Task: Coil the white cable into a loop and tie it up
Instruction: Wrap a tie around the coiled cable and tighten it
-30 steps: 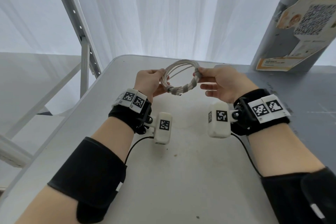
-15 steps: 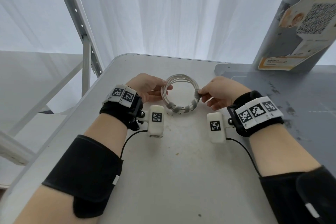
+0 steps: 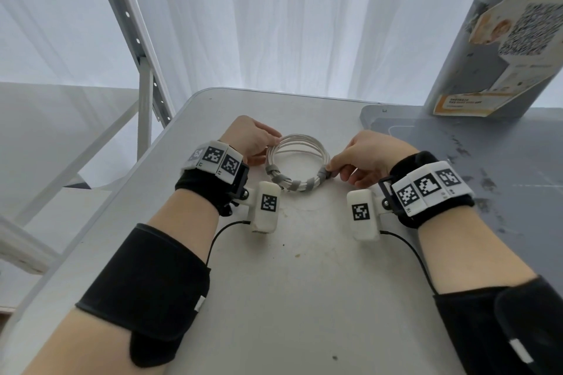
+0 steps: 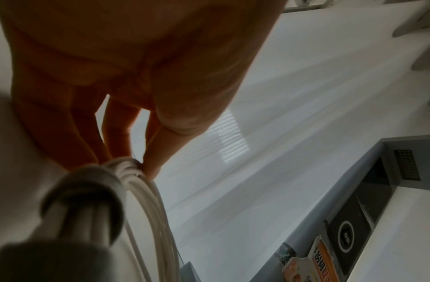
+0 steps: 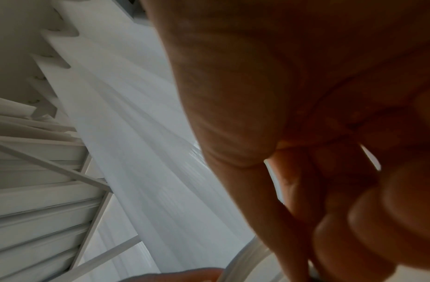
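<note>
Head view: the white cable (image 3: 297,161) is seen coiled into a round loop lying on the desk (image 3: 304,298), toward its far edge and about midway between the left and right edges.
Tie: a grey strap (image 3: 300,184) is wound in several turns around the near arc of the loop; whether its end is fastened cannot be told.
Left hand (image 3: 249,138): placed at the loop's left side, fingers curled, the strands pinched between thumb and fingertips.
Left wrist view: the thumb and fingertips (image 4: 151,167) are shown closed on the bundled strands of the coil (image 4: 146,200).
Right hand (image 3: 368,155): set at the loop's right side, thumb and forefinger pinched on the grey wrap where it ends.
Right wrist view: mostly filled by the palm; only a short piece of white strand (image 5: 247,253) is shown under the curled fingers.
Stage, judged: coiling looks done and the tie nearly so; the step in hand appears to be securing the strap's end.
How to do it well: the strands should be kept bunched by the left pinch while the strap end is pulled snug and pressed flat onto the wrap, so that no turn is loosened.
Risk, judged: if the pinch is released before the end is fixed, the wrap could unwind and the loop spring apart.
</note>
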A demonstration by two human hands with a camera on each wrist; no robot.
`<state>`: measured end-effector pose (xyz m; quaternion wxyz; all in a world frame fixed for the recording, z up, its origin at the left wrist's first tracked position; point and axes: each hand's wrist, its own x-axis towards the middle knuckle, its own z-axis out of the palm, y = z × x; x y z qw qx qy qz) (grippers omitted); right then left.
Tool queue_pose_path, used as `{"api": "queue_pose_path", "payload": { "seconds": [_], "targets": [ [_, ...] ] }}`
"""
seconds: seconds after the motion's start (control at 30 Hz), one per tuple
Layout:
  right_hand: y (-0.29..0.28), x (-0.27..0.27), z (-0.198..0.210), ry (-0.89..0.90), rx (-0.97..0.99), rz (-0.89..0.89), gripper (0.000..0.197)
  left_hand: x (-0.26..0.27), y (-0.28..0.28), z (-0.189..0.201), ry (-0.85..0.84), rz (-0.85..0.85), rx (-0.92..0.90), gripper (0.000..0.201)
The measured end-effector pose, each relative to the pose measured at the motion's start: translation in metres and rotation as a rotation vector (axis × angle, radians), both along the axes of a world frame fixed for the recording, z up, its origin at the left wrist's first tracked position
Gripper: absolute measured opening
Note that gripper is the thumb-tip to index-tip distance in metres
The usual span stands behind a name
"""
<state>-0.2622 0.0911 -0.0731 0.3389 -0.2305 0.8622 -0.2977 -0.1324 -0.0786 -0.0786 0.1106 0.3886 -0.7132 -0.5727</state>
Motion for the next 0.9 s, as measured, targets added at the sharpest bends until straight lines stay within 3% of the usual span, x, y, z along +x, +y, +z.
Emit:
{"api": "queue_pose_path", "payload": {
  "seconds": [0.2,0.43,0.9],
  "targets": [
    [0.0,-0.001,0.0,0.022,0.011,0.015,0.018,-0.005,0.001,0.001,-0.133,-0.088,-0.183,0.013],
    [-0.002,0.001,0.0,0.056,0.049,0.086,0.014,-0.009,0.007,0.011,-0.353,-0.194,-0.297,0.047],
    [-0.005,0.001,0.001,0.044,-0.015,0.053,0.016,-0.01,0.007,0.013,-0.282,-0.149,-0.179,0.038]
  ]
}}
